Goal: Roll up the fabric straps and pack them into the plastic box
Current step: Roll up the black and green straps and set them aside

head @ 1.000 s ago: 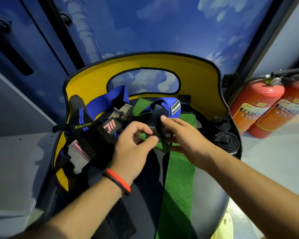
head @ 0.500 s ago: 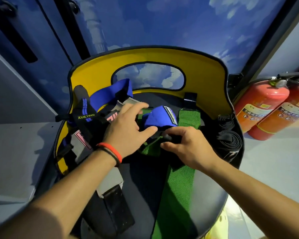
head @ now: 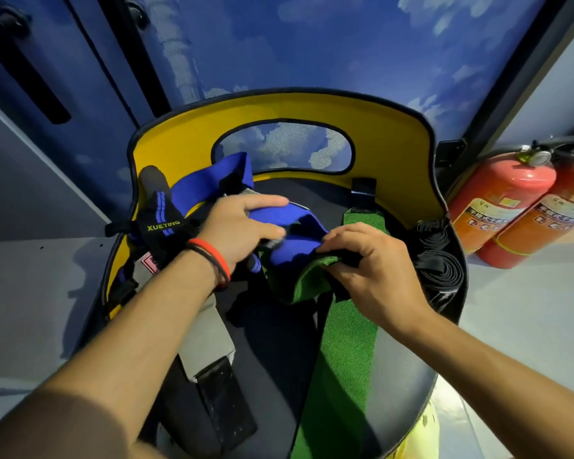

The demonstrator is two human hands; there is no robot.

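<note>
Right grip (head: 371, 270) pinches the folded top end of the green strap (head: 342, 359), with the fingers curled over it and the thumb under it. From this grip the rest of the green strap runs down the chair (head: 179, 140) seat toward the person, long and flat, not rolled at all. Left grip (head: 236, 233) is just beside the right grip, and it holds the blue strap (head: 292, 251) between its thumb and its long fingers. The blue strap lies on top of the green end right where the two grips meet, so the two straps are mixed up there. Past the left grip, on its outer side, lie a black XUEYING strap (head: 161, 220) and a grey strap (head: 206, 336), both loose. Past the right grip, on its outer side, sit the rolled black straps (head: 438, 260), wound up tight. I cannot see the plastic box. I think the step now is to get the green strap free and start its roll. Next, the left grip should lift the blue strap away. Then the right grip can turn the green end over on itself. The strap is soft and long, so the edges must stay lined up and the turns snug, or the roll may go crooked.
</note>
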